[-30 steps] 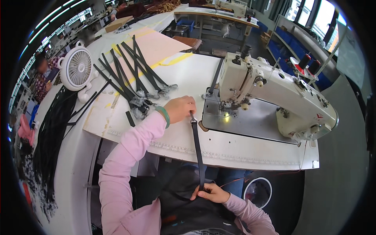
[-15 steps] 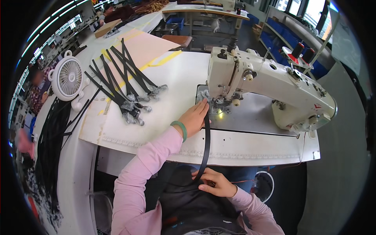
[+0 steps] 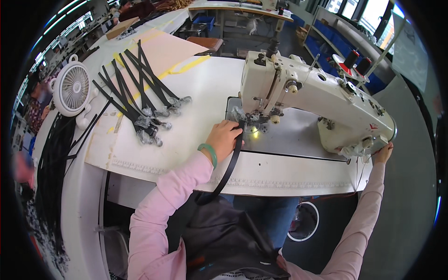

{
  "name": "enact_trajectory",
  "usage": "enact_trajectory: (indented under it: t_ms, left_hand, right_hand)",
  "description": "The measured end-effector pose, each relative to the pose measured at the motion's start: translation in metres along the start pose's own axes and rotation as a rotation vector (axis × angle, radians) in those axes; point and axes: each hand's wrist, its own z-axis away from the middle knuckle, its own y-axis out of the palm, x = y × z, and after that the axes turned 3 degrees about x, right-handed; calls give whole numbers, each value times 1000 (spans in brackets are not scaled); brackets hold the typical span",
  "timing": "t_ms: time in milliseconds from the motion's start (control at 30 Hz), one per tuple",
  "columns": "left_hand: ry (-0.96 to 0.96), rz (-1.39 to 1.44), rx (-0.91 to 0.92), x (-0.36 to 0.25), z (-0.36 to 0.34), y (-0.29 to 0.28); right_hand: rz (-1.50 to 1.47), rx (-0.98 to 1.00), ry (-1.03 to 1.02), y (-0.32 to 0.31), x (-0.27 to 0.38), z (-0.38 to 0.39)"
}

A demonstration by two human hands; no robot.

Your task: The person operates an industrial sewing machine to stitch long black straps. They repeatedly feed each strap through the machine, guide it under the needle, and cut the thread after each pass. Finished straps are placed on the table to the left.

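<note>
My left hand [image 3: 224, 138] is closed on a black strap [image 3: 232, 163] just in front of the needle area of a white sewing machine [image 3: 310, 88]. The strap's far end, with clear plastic wrap [image 3: 237, 113] around it, lies by the presser foot; its near end curves down over the table edge to my lap. At the machine's right end, my right hand [image 3: 384, 153] grips the handwheel [image 3: 395, 128] at its lower rim, with some fingers hidden behind it. A small lamp lights the metal plate under the needle.
Several black straps with plastic-wrapped ends [image 3: 149, 128] lie left on the white table [image 3: 196, 95]. Beyond them are a white fan [image 3: 72, 88] and a hanging bundle of black strips [image 3: 51, 172]. Thread spools [image 3: 351, 59] stand behind the machine; a white-rimmed bin [image 3: 303, 221] sits below.
My right hand has left the strap's lower part near my lap and moved right and up to the handwheel. My left hand stays on the strap by the needle.
</note>
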Motion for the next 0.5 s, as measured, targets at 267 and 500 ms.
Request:
enact_trajectory:
  t_ms: [267, 500]
  left_hand:
    - [32, -141, -54, 3, -6, 10]
    - [113, -219, -25, -7, -9, 10]
  right_hand:
    - [1001, 321, -396, 14, 79, -110]
    - [1083, 461, -277, 31, 86, -118]
